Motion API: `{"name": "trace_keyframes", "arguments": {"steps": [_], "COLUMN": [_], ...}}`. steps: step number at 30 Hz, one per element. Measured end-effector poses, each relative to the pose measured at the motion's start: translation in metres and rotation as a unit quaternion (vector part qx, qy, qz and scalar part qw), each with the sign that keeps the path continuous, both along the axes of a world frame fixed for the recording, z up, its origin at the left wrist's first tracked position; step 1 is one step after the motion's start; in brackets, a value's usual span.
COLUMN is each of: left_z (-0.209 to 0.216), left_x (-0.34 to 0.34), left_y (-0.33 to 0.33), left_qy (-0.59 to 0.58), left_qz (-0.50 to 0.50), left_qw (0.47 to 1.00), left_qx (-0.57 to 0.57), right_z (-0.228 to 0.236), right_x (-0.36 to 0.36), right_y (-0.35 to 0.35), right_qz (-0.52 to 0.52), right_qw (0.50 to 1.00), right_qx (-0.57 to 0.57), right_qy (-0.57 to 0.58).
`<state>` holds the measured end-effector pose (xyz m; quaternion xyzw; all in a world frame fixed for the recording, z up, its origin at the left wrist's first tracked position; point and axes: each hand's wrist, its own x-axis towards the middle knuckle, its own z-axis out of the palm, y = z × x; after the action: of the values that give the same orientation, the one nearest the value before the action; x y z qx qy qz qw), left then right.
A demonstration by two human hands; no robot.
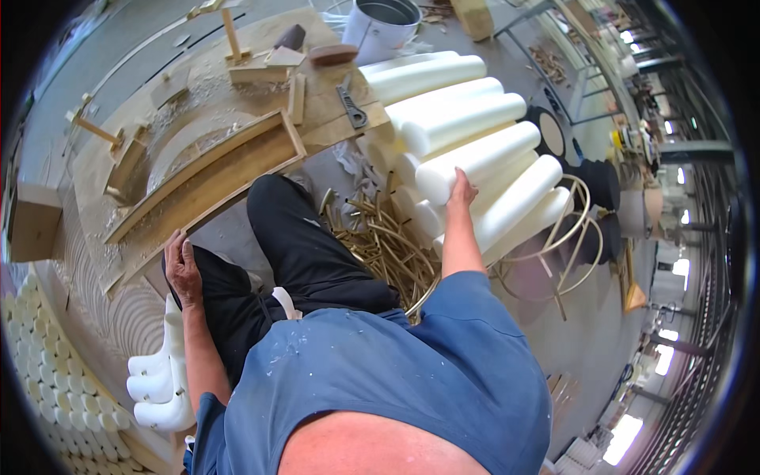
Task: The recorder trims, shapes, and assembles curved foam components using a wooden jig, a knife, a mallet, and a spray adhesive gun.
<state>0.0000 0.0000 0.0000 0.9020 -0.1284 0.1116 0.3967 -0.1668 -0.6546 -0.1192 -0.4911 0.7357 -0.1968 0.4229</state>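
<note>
Counter (332, 119): upper left of the frame, strewn with wood scraps and a curved wooden form (214, 170).
Foam cylinders (467, 119): white stack, upper centre to centre right.
Brass rods (388, 245): heap at centre, below the stack.
Your right hand (461, 194): grip closed over one cylinder's end (443, 178).
Your left hand (182, 269): centre left, fingers loosely open, resting flat on your knee, holding nothing.

metal bucket (381, 25), brass rods (388, 249), hand tool (351, 104)
</note>
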Motion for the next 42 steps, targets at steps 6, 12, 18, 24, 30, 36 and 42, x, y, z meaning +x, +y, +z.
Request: {"name": "trace_keyframes", "arguments": {"steps": [6,12,18,24,30,36,42], "left_z": [-0.026,-0.03,0.017,0.14,0.072,0.06,0.039], "left_x": [-0.013,-0.002,0.023,0.031,0.014,-0.037,-0.076], "left_y": [-0.03,-0.036,0.012,0.104,0.194,0.179,0.207], "left_qy": [0.018,0.055,0.06,-0.334,0.173,0.015,0.207], "left_qz": [0.024,0.012,0.137,0.333,0.272,0.461,0.396], "left_qw": [0.999,0.99,0.904,0.882,0.922,0.874,0.847], "left_qx": [-0.037,-0.13,-0.401,0.004,0.213,0.155,-0.287], "right_z": [0.082,0.155,0.238,0.247,0.247,0.2,0.209], "right_x": [-0.034,-0.018,0.042,0.078,0.082,0.088,0.104], "right_y": [0.026,0.076,0.143,0.209,0.223,0.191,0.198], "right_qz": [0.25,0.365,0.65,0.822,0.829,0.71,0.642], "right_qw": [0.828,0.753,0.68,0.368,0.297,0.609,0.697], "right_qx": [-0.119,0.05,-0.005,-0.419,-0.434,-0.307,-0.096], "right_qy": [-0.488,-0.546,-0.339,-0.117,-0.187,-0.175,-0.306]}}
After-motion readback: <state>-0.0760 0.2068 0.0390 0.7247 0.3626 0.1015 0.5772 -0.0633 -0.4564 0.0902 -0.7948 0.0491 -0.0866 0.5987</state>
